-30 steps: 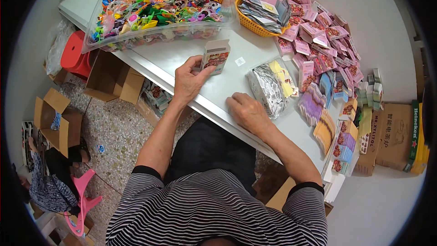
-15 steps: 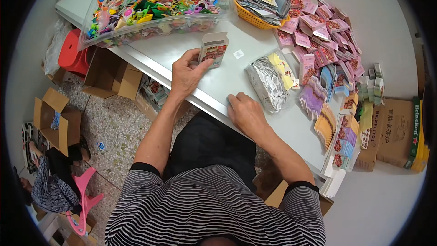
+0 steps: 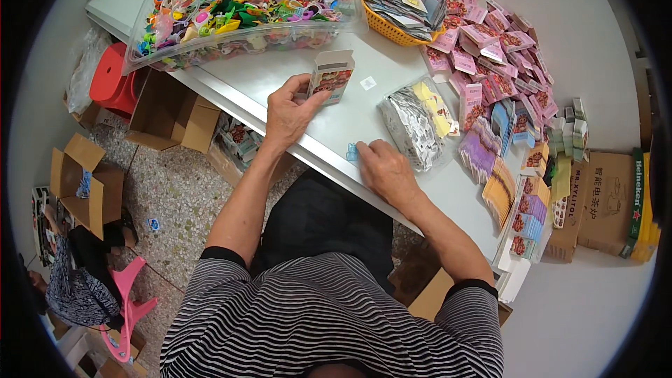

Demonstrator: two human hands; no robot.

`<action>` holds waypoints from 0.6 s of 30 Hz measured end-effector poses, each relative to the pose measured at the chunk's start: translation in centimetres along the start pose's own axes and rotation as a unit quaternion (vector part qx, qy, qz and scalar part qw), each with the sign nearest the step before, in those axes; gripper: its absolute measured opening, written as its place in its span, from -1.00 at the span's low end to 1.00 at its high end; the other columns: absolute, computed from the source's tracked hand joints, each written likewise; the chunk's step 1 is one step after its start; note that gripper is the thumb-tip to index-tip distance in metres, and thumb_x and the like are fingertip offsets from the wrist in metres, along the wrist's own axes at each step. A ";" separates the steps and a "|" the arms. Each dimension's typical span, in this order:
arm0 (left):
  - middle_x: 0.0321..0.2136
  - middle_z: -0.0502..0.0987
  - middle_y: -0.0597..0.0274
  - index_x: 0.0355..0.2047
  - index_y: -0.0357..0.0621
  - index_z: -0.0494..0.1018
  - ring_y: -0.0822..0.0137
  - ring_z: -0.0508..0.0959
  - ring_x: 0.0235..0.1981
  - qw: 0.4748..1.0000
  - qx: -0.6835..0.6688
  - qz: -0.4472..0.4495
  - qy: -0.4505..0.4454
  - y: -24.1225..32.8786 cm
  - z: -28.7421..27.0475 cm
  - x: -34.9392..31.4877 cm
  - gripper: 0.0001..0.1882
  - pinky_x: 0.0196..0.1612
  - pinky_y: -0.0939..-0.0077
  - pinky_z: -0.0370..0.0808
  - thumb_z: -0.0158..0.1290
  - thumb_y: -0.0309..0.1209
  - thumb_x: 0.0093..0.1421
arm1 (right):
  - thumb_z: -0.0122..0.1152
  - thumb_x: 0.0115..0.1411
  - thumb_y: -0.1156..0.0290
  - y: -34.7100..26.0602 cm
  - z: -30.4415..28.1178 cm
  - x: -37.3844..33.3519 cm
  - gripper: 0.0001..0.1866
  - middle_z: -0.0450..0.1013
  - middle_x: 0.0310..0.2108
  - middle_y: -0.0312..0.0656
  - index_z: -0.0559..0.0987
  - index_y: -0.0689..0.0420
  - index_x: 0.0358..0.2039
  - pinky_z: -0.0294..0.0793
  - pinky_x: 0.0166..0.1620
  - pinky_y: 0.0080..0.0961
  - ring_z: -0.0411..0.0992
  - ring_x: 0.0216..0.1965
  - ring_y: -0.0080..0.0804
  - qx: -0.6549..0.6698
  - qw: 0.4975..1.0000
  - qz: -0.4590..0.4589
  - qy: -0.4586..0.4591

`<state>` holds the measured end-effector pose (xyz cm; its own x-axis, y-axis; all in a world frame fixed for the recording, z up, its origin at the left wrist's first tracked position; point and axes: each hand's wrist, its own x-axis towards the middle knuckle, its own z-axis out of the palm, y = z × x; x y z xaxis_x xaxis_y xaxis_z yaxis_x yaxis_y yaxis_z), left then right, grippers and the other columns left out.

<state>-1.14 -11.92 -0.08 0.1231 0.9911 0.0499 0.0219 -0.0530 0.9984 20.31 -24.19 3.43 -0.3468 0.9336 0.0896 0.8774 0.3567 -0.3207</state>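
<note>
- In the head view, two bare hands work at one white table point(image 3: 276, 64); the left hand point(image 3: 288, 113) pinches one small box point(image 3: 332, 82), top flap up, between thumb and fingers, the box standing at between one and two o'clock from it.
- The right hand point(image 3: 383, 169) rests with fingers curled, fingertips at one light-blue piece point(image 3: 352, 153) at ten o'clock; whether they grip it, one cannot tell.
- One silver bundle point(image 3: 413, 141) in clear wrap lies at one o'clock from the right hand.
- One white square point(image 3: 367, 83) lies at three o'clock from the box.
- Two fanned stacks, one purple point(image 3: 479, 152) and one orange point(image 3: 500, 196), sit around three o'clock from the right hand.
- From the left hand, one clear bin point(image 3: 241, 45) of small colourful trinkets, too many to count, fills eleven o'clock; one yellow basket point(image 3: 395, 30) stands toward one.
</note>
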 end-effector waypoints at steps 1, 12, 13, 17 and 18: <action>-0.21 0.66 0.14 0.00 -0.35 0.51 0.45 0.63 -0.26 1.000 -0.001 -0.001 0.000 0.0 -0.1 0.1 -0.60 -0.19 0.58 0.58 0.30 -0.45 0.18 | 0.24 0.14 0.44 0.1 -0.1 0.0 -0.62 0.47 -0.25 -0.01 0.50 0.20 0.00 0.56 -0.22 -0.15 0.52 -0.29 0.00 0.015 1.000 -0.003 0.011; -0.21 0.67 0.15 0.00 -0.35 0.51 0.47 0.63 -0.27 1.000 -0.008 0.012 0.007 -0.9 -0.3 -0.1 -0.60 -0.22 0.62 0.56 0.29 -0.45 0.18 | 0.41 0.11 0.21 -3.2 2.4 -1.0 -0.48 0.43 -0.13 0.01 0.52 0.22 0.01 0.48 -0.10 -0.18 0.44 -0.16 -0.02 0.045 0.997 0.007 0.057; -0.21 0.67 0.15 0.00 -0.35 0.51 0.47 0.63 -0.27 1.000 -0.007 0.012 0.008 -0.9 -0.1 -0.1 -0.60 -0.22 0.62 0.56 0.29 -0.45 0.18 | 0.41 0.11 0.23 -3.4 2.8 -1.6 -0.49 0.43 -0.14 0.01 0.53 0.22 0.00 0.48 -0.12 -0.19 0.44 -0.16 -0.02 0.042 0.996 0.009 0.079; -0.22 0.67 0.16 0.00 -0.34 0.52 0.48 0.62 -0.29 1.000 0.004 0.016 0.002 -0.5 0.1 0.0 -0.59 -0.23 0.63 0.56 0.30 -0.45 0.18 | 0.40 0.13 0.31 -2.8 1.3 -1.4 -0.63 0.46 -0.19 0.00 0.58 0.19 -0.08 0.50 -0.18 -0.22 0.46 -0.20 -0.04 0.064 0.994 0.010 0.091; -0.22 0.67 0.16 0.00 -0.33 0.52 0.49 0.62 -0.29 1.000 0.004 0.005 0.002 -0.3 0.2 0.1 -0.59 -0.23 0.63 0.56 0.31 -0.44 0.17 | 0.40 0.13 0.31 -2.3 1.2 -1.3 -0.63 0.46 -0.19 0.00 0.58 0.19 -0.08 0.50 -0.18 -0.22 0.46 -0.20 -0.04 0.063 0.994 0.012 0.092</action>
<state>-0.96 -11.85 -0.41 0.1198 0.9910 0.0601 0.0278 -0.0639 0.9976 18.34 -26.27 2.95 -0.2504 0.9361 0.2470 0.8320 0.3385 -0.4395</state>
